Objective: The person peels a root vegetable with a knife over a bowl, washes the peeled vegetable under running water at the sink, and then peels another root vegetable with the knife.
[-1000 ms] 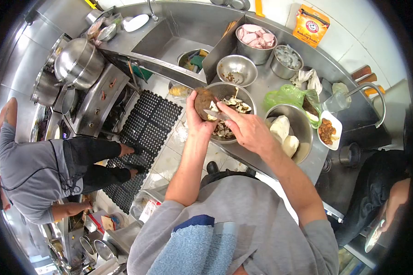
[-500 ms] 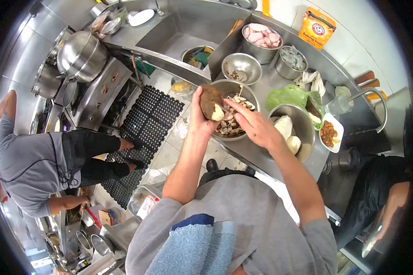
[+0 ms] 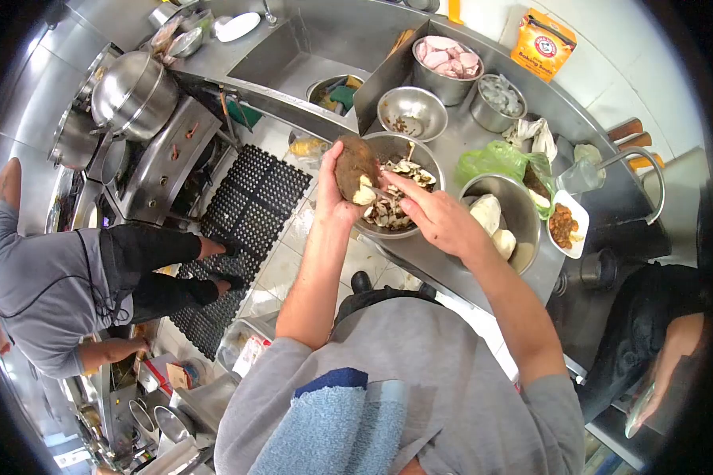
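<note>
My left hand (image 3: 333, 194) is wrapped round a large brown-skinned root vegetable (image 3: 356, 165), with a cut patch of pale flesh at its lower end. Close beside it, my right hand (image 3: 445, 222) is closed with the index finger stretched along a small knife (image 3: 381, 192); only a bit of its grey blade shows against the root. Beneath both hands stands a steel bowl (image 3: 438, 162) of brown and white peelings (image 3: 388, 212). To the right, peeled white pieces (image 3: 486, 214) lie in another steel bowl (image 3: 533, 237).
Behind are a steel bowl with scraps (image 3: 412, 111), a pot of pink meat (image 3: 448, 59) and a pot of translucent contents (image 3: 499, 103). A green plastic bag (image 3: 491, 164) and a dish of brown food (image 3: 564, 226) stand right. One co-worker (image 3: 51, 285) is left, another (image 3: 642, 340) right.
The root has turned slightly in my left hand, and the pale patch now sits further left. My right hand has shifted slightly with the blade. The whole view has moved a little.
</note>
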Tool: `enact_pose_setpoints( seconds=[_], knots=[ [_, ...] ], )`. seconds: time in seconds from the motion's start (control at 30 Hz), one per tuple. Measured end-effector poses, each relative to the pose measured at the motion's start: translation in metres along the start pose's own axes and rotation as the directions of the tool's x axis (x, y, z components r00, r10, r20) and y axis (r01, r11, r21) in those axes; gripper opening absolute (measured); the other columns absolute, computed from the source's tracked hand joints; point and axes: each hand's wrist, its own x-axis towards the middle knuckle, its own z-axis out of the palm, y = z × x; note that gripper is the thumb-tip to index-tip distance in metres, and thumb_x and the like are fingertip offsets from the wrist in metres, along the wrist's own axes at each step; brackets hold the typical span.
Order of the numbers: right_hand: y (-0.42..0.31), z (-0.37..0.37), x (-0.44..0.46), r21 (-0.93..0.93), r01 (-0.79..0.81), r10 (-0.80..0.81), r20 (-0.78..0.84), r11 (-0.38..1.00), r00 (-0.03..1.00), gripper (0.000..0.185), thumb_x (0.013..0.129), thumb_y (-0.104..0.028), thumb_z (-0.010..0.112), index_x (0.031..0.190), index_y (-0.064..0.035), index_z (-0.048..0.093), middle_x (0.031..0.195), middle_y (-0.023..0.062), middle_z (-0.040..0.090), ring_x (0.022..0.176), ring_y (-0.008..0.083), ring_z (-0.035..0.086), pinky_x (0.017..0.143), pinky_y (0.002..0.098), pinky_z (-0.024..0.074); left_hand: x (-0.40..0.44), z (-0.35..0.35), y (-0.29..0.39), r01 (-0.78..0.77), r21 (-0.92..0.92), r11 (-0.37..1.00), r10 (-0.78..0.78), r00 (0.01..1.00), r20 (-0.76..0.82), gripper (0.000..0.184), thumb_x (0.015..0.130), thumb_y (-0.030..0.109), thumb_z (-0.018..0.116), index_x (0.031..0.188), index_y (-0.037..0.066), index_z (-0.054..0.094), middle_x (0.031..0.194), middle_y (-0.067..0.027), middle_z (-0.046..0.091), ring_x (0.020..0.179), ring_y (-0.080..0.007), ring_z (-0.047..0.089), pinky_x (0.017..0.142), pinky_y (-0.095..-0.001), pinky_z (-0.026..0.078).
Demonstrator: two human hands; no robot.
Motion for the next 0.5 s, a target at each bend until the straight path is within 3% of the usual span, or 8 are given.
enact_pose_setpoints(
  seconds=[0.07,0.17,0.27,0.37,0.47,0.5],
  knots=[
    [0.002,0.003,0.002,0.013,0.002,-0.002,0.004,1.000,1.000,0.045,0.101,-0.018,0.047,0.146,-0.0117,0.044,0.125,0.0263,0.059,0.099,0.0439,0.062,0.087,0.0504,0.0480,0.000,-0.002,0.003,-0.004,-0.006,1.000,0.004,1.000,0.012,0.049,0.089,0.048,0.062,0.118,0.009,0.060,0.111,-0.0120,0.065,0.097,-0.0282,0.061,0.084,-0.0475,0.050],
    [0.003,0.006,0.006,-0.020,0.014,-0.014,-0.021,1.000,1.000,0.045,0.101,-0.017,0.047,0.146,-0.0124,0.044,0.115,0.0266,0.063,0.094,0.0438,0.064,0.084,0.0499,0.0490,-0.003,0.002,0.002,-0.006,0.006,1.000,0.006,1.000,-0.017,0.048,0.089,0.047,0.062,0.119,0.009,0.061,0.110,-0.0119,0.065,0.098,-0.0284,0.062,0.087,-0.0503,0.050],
    [0.002,0.009,0.011,-0.110,-0.025,0.022,-0.027,0.994,0.999,0.044,0.101,-0.018,0.047,0.145,-0.0130,0.045,0.098,0.0263,0.067,0.084,0.0434,0.065,0.078,0.0506,0.0502,-0.002,0.001,-0.004,-0.042,0.011,0.999,0.043,0.999,-0.013,0.047,0.090,0.046,0.062,0.120,0.010,0.061,0.112,-0.0116,0.065,0.102,-0.0290,0.062,0.090,-0.0539,0.051],
    [-0.006,0.009,0.020,-0.168,-0.177,0.179,-0.008,0.970,0.984,0.044,0.100,-0.018,0.049,0.144,-0.0135,0.047,0.083,0.0248,0.067,0.074,0.0432,0.065,0.072,0.0514,0.0505,-0.003,0.002,-0.011,-0.056,0.042,0.998,0.058,0.998,-0.034,0.045,0.091,0.045,0.060,0.121,0.011,0.061,0.115,-0.0116,0.066,0.106,-0.0297,0.062,0.090,-0.0564,0.051],
    [0.017,0.019,0.024,-0.119,0.012,-0.024,-0.104,0.993,0.994,0.042,0.100,-0.019,0.050,0.141,-0.0133,0.050,0.081,0.0248,0.067,0.071,0.0429,0.064,0.069,0.0518,0.0505,-0.001,-0.005,-0.013,-0.033,-0.038,0.999,0.033,0.999,0.003,0.042,0.092,0.043,0.060,0.120,0.011,0.061,0.116,-0.0109,0.066,0.106,-0.0297,0.063,0.090,-0.0553,0.051],
    [0.014,0.016,0.027,-0.142,-0.011,-0.001,-0.080,0.990,0.997,0.042,0.100,-0.018,0.049,0.141,-0.0131,0.051,0.086,0.0254,0.066,0.076,0.0435,0.064,0.072,0.0516,0.0501,-0.002,-0.001,-0.012,-0.025,-0.047,0.999,0.026,1.000,0.011,0.041,0.093,0.043,0.060,0.120,0.011,0.061,0.116,-0.0108,0.066,0.106,-0.0297,0.063,0.091,-0.0555,0.050]
  ],
)
